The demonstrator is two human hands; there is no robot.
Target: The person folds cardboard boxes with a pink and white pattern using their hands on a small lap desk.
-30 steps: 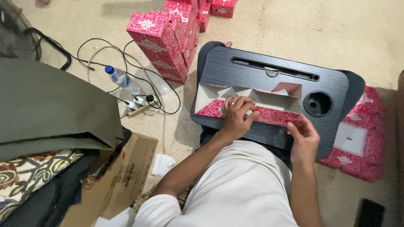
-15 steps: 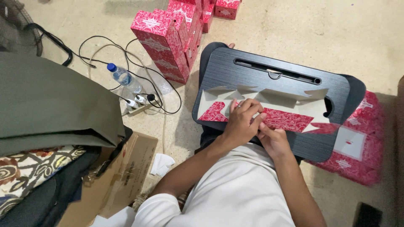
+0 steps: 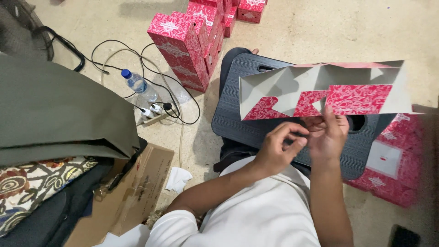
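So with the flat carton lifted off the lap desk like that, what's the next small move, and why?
Probably bring the left hand up to the carton blank. Only the right hand pinches its lower edge, so the wide sheet hangs unsupported above the black lap desk, with its flaps half-folded; the left hand curls just below it, seemingly not touching.

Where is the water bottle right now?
In the head view, the water bottle lies on the floor at upper left, among black cables, just above the power strip and left of the pink boxes.

White short-sleeved shirt, bare forearms, bare fingers (image 3: 292, 129)
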